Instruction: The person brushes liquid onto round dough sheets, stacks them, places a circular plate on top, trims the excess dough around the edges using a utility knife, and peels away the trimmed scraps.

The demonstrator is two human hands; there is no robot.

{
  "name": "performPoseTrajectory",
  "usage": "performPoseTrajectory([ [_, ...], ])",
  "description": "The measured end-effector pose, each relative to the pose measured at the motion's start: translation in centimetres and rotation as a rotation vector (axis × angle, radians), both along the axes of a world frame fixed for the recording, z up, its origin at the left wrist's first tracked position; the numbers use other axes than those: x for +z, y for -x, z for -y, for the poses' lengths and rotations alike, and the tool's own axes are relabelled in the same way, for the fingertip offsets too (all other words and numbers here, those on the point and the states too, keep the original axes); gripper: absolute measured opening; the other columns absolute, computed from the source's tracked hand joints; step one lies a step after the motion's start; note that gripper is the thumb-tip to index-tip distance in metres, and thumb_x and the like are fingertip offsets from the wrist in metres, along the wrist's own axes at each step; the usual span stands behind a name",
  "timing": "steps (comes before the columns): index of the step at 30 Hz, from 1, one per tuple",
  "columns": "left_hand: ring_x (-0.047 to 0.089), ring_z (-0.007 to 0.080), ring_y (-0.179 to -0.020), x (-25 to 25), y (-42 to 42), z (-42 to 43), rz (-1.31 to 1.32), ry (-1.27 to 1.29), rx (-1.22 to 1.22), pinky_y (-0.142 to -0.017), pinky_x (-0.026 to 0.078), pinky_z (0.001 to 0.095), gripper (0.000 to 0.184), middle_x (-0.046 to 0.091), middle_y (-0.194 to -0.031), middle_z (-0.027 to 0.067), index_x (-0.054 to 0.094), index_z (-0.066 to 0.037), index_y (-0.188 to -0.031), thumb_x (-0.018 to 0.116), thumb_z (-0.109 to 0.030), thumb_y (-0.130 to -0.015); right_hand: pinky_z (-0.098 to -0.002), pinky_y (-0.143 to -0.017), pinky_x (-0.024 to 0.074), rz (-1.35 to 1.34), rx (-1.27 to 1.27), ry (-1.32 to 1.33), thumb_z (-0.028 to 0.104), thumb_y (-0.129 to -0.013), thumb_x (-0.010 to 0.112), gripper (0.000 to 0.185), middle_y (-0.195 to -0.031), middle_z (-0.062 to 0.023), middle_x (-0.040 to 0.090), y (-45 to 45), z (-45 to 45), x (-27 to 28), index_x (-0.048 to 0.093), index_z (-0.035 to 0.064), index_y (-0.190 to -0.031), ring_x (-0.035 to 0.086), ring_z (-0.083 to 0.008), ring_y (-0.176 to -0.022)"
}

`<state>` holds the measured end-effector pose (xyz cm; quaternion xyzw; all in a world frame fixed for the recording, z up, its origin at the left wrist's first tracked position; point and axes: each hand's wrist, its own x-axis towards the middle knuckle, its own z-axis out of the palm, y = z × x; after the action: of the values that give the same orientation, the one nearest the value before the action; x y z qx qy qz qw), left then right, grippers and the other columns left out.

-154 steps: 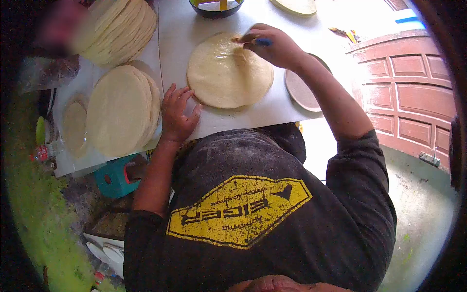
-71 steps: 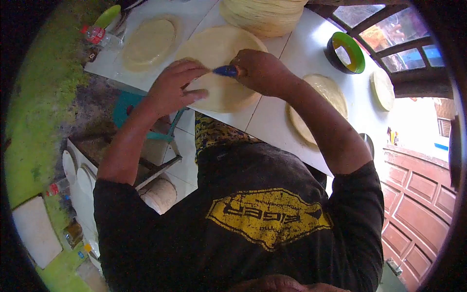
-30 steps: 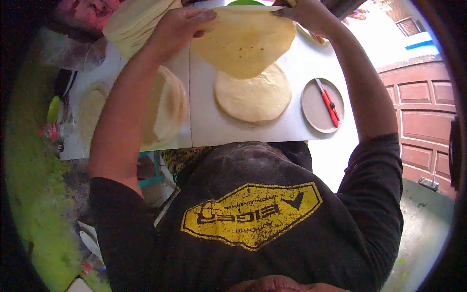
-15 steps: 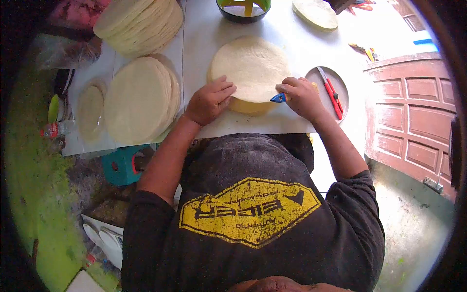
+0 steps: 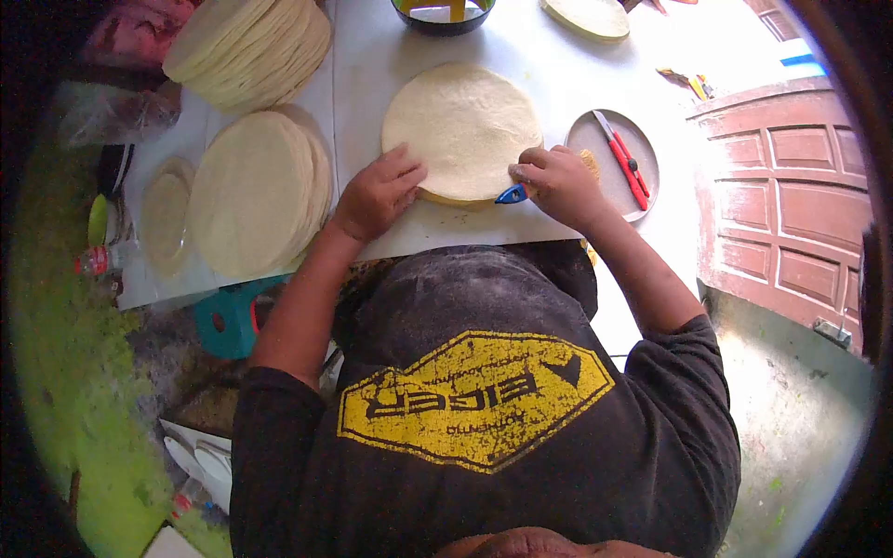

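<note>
A round, pale, flat dough sheet (image 5: 460, 126) lies on the table, with the edge of a yellower round layer (image 5: 456, 199) showing under its near side. My left hand (image 5: 381, 191) rests at the sheet's near left edge, its fingertips on top. At the near right edge is my right hand (image 5: 555, 184), closed around a blue-handled brush (image 5: 511, 194). The handle end points left over the sheet's edge, and tan bristles show behind the knuckles. Part of the brush is hidden by the fingers.
To the right, a round grey tray (image 5: 588, 191) holds a red-handled knife (image 5: 628, 165). On the left stand a tall stack (image 5: 251, 51) and a lower stack (image 5: 256, 191) of similar rounds. A dark bowl (image 5: 445, 23) and another round (image 5: 588, 17) sit at the back.
The top sheet has come toward me and now covers more of the yellower layer below. Both hands stay at its near edge, the right still holding the brush. The whole view has shifted slightly.
</note>
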<state>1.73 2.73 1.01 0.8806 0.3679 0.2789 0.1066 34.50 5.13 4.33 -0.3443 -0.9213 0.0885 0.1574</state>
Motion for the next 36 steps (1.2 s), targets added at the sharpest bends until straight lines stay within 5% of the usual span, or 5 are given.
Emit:
performPoseTrajectory([
  [15,0.057,0.0372,-0.117,-0.7,1.0,0.1,0.066,-0.001,-0.010,-0.097,0.050,0.0419,0.031,0.065,-0.108,0.0108,0.068,-0.005,-0.106,0.073,-0.006,-0.076,-0.0387,-0.074,0.0471,0.027,0.025,0.058,0.014,-0.078,0.067,0.019,-0.095,-0.0051,0.062,0.3,0.5,0.4,0.065,0.0133,-0.097,0.062,-0.0267,-0.084],
  [24,0.048,0.0379,-0.127,2.0,-0.7,-0.6,0.042,0.008,0.094,-0.106,0.036,0.0502,0.053,0.060,-0.122,0.0123,0.062,-0.008,-0.119,0.075,-0.036,-0.076,-0.0428,-0.075,0.0495,-0.012,-0.057,0.135,0.014,-0.077,0.069,0.022,-0.101,-0.0081,0.063,0.1,-0.8,1.2,0.065,0.0126,-0.099,0.063,-0.0308,-0.086],
  [27,0.039,0.0381,-0.135,2.3,-3.7,-3.8,-0.059,-0.003,0.151,-0.112,0.028,0.0510,0.073,0.047,-0.141,0.0178,0.048,-0.008,-0.138,0.070,-0.044,-0.078,-0.0419,-0.080,0.0509,0.052,-0.153,0.186,0.011,-0.074,0.072,0.028,-0.106,-0.0101,0.065,1.5,-2.5,2.4,0.067,0.0095,-0.102,0.064,-0.0303,-0.095],
  [29,0.026,0.0382,-0.143,2.1,-5.0,-5.1,-0.483,0.183,0.210,-0.116,0.019,0.0538,0.092,0.026,-0.155,0.0208,0.031,-0.006,-0.149,0.063,-0.058,-0.080,-0.0419,-0.084,0.0511,0.012,-0.252,0.192,0.011,-0.075,0.070,0.028,-0.109,-0.0112,0.064,1.8,-3.4,2.3,0.067,0.0087,-0.103,0.064,-0.0312,-0.097],
  [36,0.016,0.0395,-0.147,2.5,-5.6,-5.7,-0.505,0.205,0.064,-0.118,0.012,0.0549,0.099,0.019,-0.158,0.0206,0.024,-0.006,-0.152,0.058,-0.065,-0.079,-0.0394,-0.086,0.0507,-0.060,-0.362,0.263,0.011,-0.079,0.068,0.027,-0.109,-0.0120,0.063,1.2,-3.7,2.7,0.066,0.0064,-0.106,0.063,-0.0317,-0.098],
])
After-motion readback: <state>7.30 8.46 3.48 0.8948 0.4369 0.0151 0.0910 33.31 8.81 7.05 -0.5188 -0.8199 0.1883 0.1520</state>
